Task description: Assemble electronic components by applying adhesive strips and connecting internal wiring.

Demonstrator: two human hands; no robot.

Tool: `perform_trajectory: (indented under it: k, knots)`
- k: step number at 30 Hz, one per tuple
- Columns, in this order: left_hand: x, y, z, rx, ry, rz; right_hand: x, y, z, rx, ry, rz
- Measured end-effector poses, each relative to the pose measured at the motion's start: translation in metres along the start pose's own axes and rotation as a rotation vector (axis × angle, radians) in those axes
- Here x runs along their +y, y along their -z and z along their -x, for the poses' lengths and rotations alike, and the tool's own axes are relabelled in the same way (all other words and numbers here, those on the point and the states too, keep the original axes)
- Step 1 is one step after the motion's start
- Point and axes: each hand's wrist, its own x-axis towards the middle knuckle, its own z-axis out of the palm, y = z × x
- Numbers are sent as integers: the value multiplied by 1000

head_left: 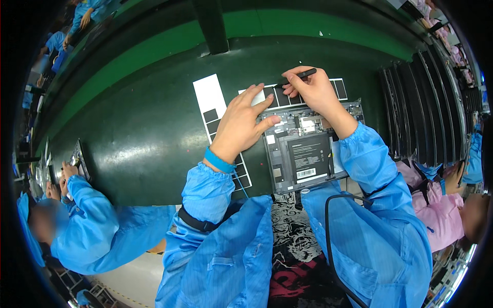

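An opened flat electronic device [275, 154] lies before me, its circuit board and black battery [311, 158] exposed. Along its far edge runs a white sheet of black square pieces [340, 88]. My left hand [241, 122] rests with fingers spread on the sheet's left end, thumb over the device's corner. In my right hand [313, 92] is a slim black pen-shaped tool [306, 74], pinched between the fingers, its tip over the squares; its exact kind is unclear. A second sheet with black squares [208, 92] passes partly beneath my left forearm.
Black panels [426, 102] stand in a row at the right on the dark green table [133, 143]. A post [210, 25] rises at the back. Co-workers in blue [92, 226] and pink [436, 223] sit either side. A black cable [327, 236] hangs by my right sleeve.
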Motion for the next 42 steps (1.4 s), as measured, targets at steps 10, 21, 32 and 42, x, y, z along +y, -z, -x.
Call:
perform_trajectory:
  k: [10,21,32,42]
  knots:
    - [1,-3,1,15,6,-13,-5,-1,9,-18,74,-76]
    - [5,-3,1,33,1,-40,-9,1,13,-8,97,-68]
    - [3,-3,3,84,3,-27,-28,23,21,-14,199,-144]
    - [90,23,14,221,383,703,-48,64,109,10,-47,-409]
